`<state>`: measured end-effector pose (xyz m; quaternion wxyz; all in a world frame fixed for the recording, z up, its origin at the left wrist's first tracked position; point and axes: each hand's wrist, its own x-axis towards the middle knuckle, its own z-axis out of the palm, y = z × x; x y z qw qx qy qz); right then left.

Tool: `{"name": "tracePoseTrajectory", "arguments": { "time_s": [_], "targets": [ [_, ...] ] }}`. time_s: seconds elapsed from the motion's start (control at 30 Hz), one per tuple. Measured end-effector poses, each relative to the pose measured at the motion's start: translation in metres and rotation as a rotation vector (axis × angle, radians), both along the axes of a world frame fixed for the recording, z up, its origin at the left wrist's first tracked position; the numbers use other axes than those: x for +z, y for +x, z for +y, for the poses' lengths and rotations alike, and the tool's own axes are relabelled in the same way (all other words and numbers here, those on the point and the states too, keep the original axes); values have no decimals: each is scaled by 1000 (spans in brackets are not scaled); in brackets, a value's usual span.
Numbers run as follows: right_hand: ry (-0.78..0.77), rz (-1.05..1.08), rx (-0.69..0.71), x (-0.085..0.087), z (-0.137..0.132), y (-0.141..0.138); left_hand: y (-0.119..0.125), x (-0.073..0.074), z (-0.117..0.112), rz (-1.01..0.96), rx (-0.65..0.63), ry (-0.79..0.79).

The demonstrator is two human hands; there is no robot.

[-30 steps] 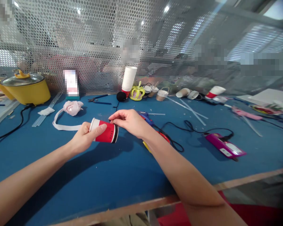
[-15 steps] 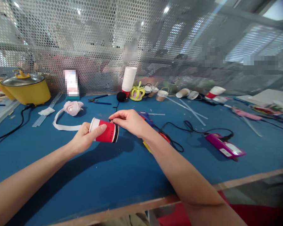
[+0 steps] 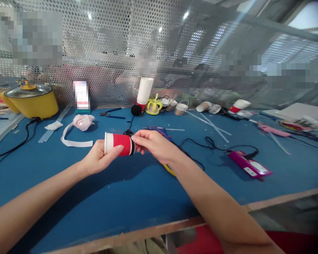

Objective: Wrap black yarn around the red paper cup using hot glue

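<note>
My left hand [image 3: 98, 158] is wrapped round a red and white paper cup [image 3: 121, 143]. The cup lies sideways above the table, its white rim to the left and its base to the right. A black band of yarn [image 3: 133, 145] circles the base end. There my right hand [image 3: 153, 145] pinches the black yarn with thumb and forefinger; its other fingers curl behind the base. From the cup, a loose strand [image 3: 131, 125] leads back to a black yarn ball [image 3: 136, 110]. Partly behind my right hand lies a blue glue gun [image 3: 159, 131].
A yellow electric pot [image 3: 34, 102], a phone on a stand [image 3: 81, 95] and stacked white cups [image 3: 145, 91] line the mesh wall. Left of the cup lies a pale fabric rose [image 3: 82, 122] with ribbon. Cables run to a purple power strip [image 3: 250, 165] at the right.
The cup has turned to lie more level and shifted slightly right. My right hand has moved from the upper side of the cup's base round to its right end.
</note>
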<state>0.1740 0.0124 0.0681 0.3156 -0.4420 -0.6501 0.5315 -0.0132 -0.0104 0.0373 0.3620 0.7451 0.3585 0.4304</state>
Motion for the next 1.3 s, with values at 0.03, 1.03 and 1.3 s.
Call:
{"name": "tracePoseTrajectory", "arguments": {
  "time_s": [0.03, 1.03, 1.3],
  "targets": [
    [1, 30, -11, -4, -2, 0, 0, 0, 0, 5, -11, -16],
    [519, -59, 86, -34, -21, -9, 11, -20, 7, -236, 106, -528],
    [408, -601, -268, -12, 25, 30, 6, -23, 18, -240, 207, -546]
  ]
}}
